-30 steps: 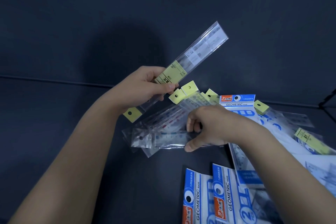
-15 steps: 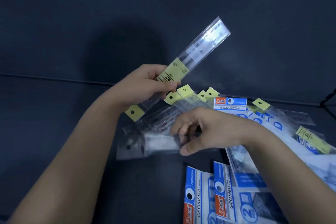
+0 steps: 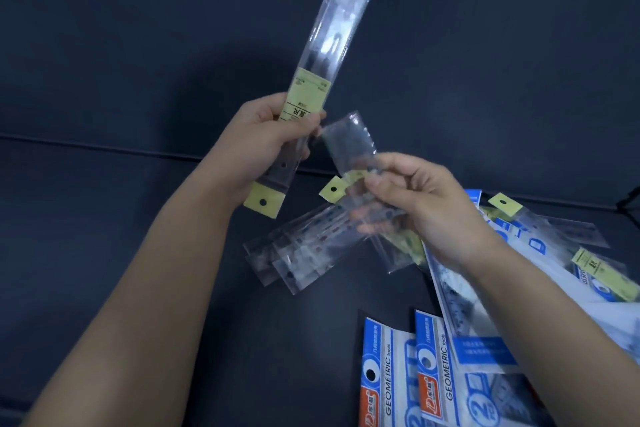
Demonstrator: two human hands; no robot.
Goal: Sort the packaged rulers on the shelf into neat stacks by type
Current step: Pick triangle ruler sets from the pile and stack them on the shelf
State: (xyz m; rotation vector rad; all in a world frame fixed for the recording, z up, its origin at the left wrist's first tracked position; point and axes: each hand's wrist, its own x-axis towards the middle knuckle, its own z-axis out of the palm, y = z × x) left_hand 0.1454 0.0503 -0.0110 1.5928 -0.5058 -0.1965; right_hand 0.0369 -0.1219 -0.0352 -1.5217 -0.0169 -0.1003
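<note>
Currently, left hand [image 3: 263, 146] grips clear yellow-tagged ruler sleeve [image 3: 332, 45] pointing 1 o'clock; right hand [image 3: 426, 208] pinches short clear packet [image 3: 349, 142].

Dark shelf [image 3: 104, 236]: ruler packs [image 3: 301, 253], blue geometric sets [image 3: 388, 374].

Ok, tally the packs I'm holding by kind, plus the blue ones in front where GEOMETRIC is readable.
Yellow-labelled ruler pack, in left hand: 1
Clear pack, in right hand: 1
Blue GEOMETRIC packs in front: 2
Total: 4
</note>
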